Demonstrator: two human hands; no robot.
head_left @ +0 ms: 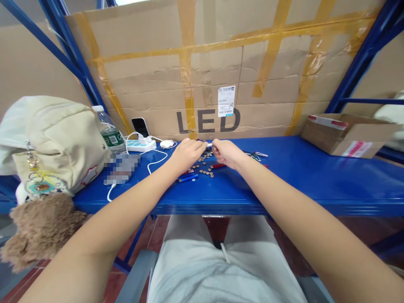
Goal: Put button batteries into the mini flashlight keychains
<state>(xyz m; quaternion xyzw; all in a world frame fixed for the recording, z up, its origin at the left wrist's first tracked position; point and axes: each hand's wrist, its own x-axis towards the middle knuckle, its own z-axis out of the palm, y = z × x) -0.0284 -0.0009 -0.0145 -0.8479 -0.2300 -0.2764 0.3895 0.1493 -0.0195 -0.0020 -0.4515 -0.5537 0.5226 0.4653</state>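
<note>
Both hands meet over the blue metal shelf (303, 176). My left hand (187, 154) and my right hand (226, 152) are closed in pinches on a small silver-tipped item (209, 145) held between them. Below the hands lie several small round brown pieces (204, 167), like button cells. A blue pen-like tube (188, 178) and a red one (217, 166) rest beside them. Metal clips (260, 155) lie just right of my right hand.
A beige bag (59, 143) with a furry brown charm (41, 229) fills the left end. A water bottle (109, 130), a phone (140, 126), a white power strip (141, 145) and cables stand behind. A taped carton (344, 134) sits at right. Cardboard marked LED (208, 122) backs the shelf.
</note>
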